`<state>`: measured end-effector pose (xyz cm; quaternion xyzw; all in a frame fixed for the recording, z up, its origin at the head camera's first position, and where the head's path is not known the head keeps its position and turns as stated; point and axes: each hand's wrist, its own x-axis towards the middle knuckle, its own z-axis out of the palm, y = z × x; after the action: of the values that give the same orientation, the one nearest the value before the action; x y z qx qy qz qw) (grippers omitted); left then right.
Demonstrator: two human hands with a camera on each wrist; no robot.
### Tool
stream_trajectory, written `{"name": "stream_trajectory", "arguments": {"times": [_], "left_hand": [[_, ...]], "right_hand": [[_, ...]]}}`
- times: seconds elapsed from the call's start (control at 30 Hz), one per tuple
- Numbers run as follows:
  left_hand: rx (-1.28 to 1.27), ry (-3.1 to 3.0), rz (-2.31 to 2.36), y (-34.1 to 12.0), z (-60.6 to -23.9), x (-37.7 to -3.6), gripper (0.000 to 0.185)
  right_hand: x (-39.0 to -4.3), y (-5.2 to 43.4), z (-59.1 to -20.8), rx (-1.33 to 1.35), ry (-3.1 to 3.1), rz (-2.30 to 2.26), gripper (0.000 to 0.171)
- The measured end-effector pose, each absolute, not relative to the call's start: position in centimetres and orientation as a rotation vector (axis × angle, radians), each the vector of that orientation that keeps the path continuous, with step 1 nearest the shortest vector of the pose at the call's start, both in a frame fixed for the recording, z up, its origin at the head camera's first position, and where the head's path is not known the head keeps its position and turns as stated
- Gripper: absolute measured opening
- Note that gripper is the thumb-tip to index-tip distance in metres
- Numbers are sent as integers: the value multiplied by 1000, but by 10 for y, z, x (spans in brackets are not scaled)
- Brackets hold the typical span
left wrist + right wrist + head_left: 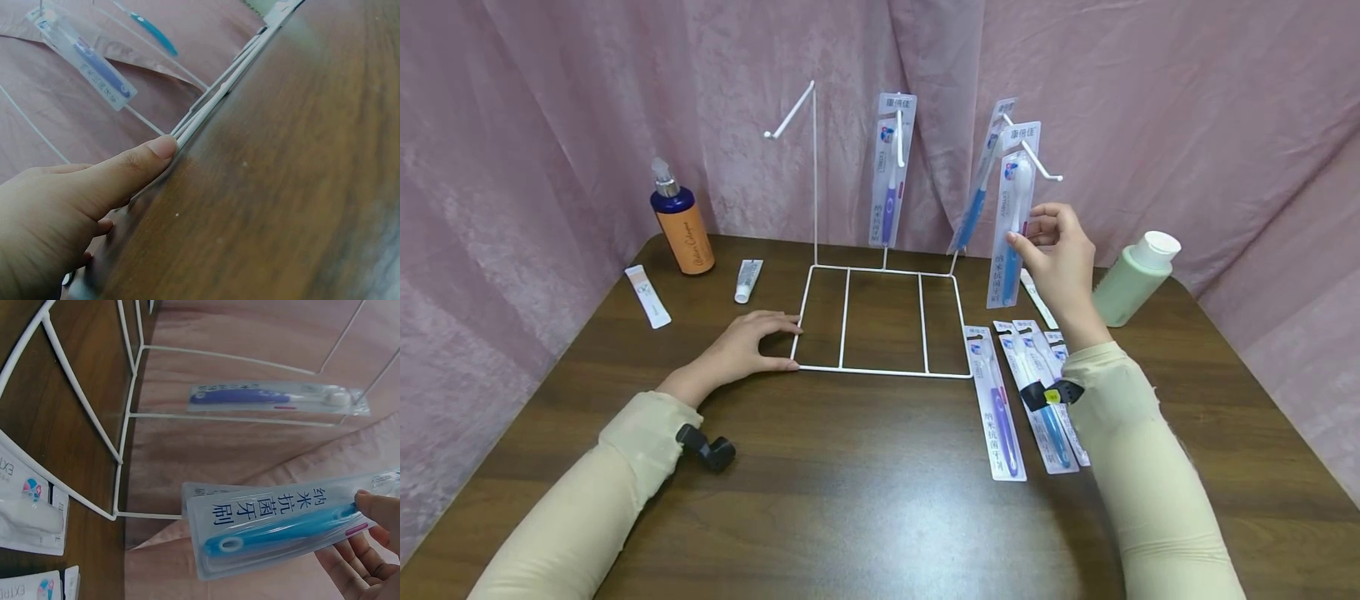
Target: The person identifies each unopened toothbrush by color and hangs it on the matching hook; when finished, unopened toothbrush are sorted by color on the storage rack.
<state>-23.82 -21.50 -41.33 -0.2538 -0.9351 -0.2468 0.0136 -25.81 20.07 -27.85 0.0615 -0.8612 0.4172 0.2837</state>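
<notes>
My right hand [1060, 258] pinches a blue toothbrush in its clear pack [281, 540] by the edge. The hook's [1043, 163] bent tip sticks out in front of this pack's top. Behind it on that hook hangs another packaged blue toothbrush [976, 196]. The white wire rack [883, 372] stands on the table, and a packaged purple toothbrush [891, 179] hangs from its middle hook. At the rack's front left corner, my left hand [737, 350] touches the wire with thumb and fingertips set apart. The left hook [790, 110] carries nothing.
Several packaged toothbrushes [997, 408] lie right of the rack, partly under my right forearm. A green bottle [1131, 283] leans at the right. Left of the rack are an orange and blue pump bottle [687, 233], a small tube [748, 281] and a flat sachet [647, 297].
</notes>
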Motion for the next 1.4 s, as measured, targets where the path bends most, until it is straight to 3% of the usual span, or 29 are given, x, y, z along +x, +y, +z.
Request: {"name": "stream_trajectory", "arguments": {"times": [0.7, 1.4], "left_hand": [[-795, -2916, -766, -215, -411, -237, 59], [-780, -2923, -776, -214, -411, -237, 59]], "right_hand": [[-307, 186, -281, 78, -2237, 1301, 36], [-316, 191, -272, 76, -2405, 1203, 41]]}}
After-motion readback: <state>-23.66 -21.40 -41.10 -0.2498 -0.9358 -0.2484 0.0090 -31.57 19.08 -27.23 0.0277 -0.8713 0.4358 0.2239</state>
